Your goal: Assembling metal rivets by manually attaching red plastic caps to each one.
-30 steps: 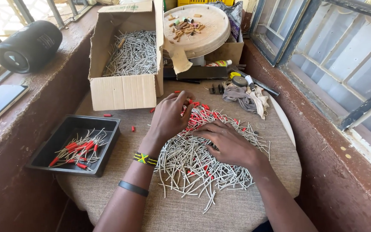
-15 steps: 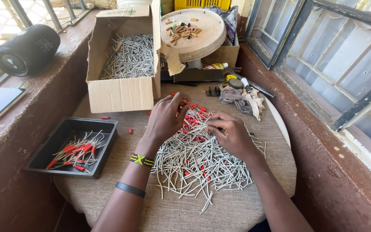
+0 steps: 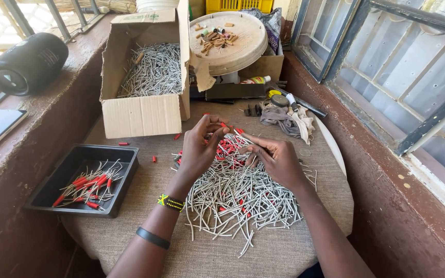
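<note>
A thin grey wire piece (image 3: 243, 135) is being pinched at its ends by the fingertips of the left hand (image 3: 200, 149) and right hand (image 3: 276, 159), above the heap of grey wires and red sleeves (image 3: 238, 193) lying on the cloth-covered round table (image 3: 279, 252). One black tray (image 3: 81, 179) is sitting left; one cardboard box (image 3: 142, 110) is standing behind.

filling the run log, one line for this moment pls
left hand: pinches small red cap | right hand: holds grey stick | under hands: grey stick pile | left: black tray
</note>
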